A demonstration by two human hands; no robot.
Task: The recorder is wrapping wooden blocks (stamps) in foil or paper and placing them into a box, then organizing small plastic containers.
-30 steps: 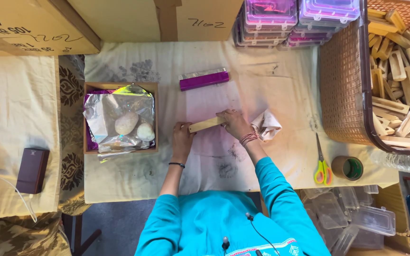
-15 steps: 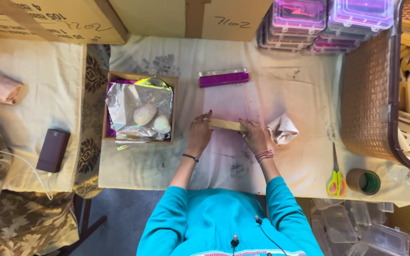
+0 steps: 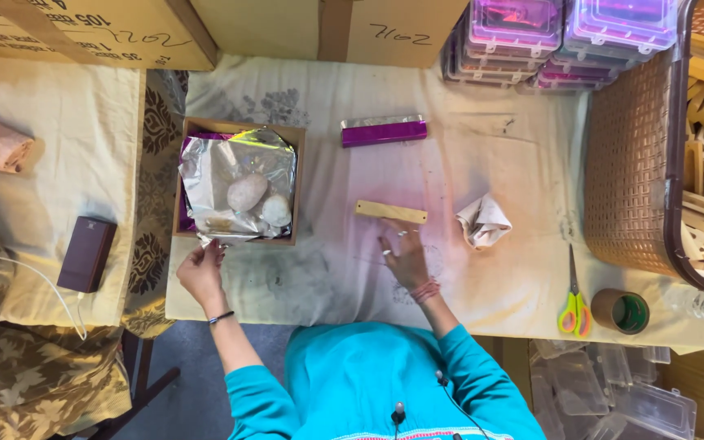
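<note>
A pale wooden bar [image 3: 391, 212] lies flat on the cloth-covered table [image 3: 482, 277], with nothing holding it. My right hand [image 3: 405, 259] rests open on the cloth just below the bar, fingers spread, not touching it. My left hand [image 3: 202, 270] pinches the front edge of a silver foil sheet [image 3: 234, 175] that lies in a shallow cardboard box [image 3: 298, 187]. Two pale round stones [image 3: 248, 194] sit on the foil. A purple foil-wrapped bar [image 3: 385, 131] lies farther back.
A crumpled white paper [image 3: 484, 222] lies right of the bar. Scissors [image 3: 574, 308] and a tape roll [image 3: 621, 310] sit at the front right. A brown basket [image 3: 637, 163] of wooden pieces stands right; plastic cases [image 3: 531, 41] and cardboard boxes [image 3: 393, 28] line the back. A dark phone [image 3: 85, 253] lies left.
Both hands let go of the wooden bar, which now lies on the cloth. My left hand moved left to the foil in the box; my right hand drew back toward me.
</note>
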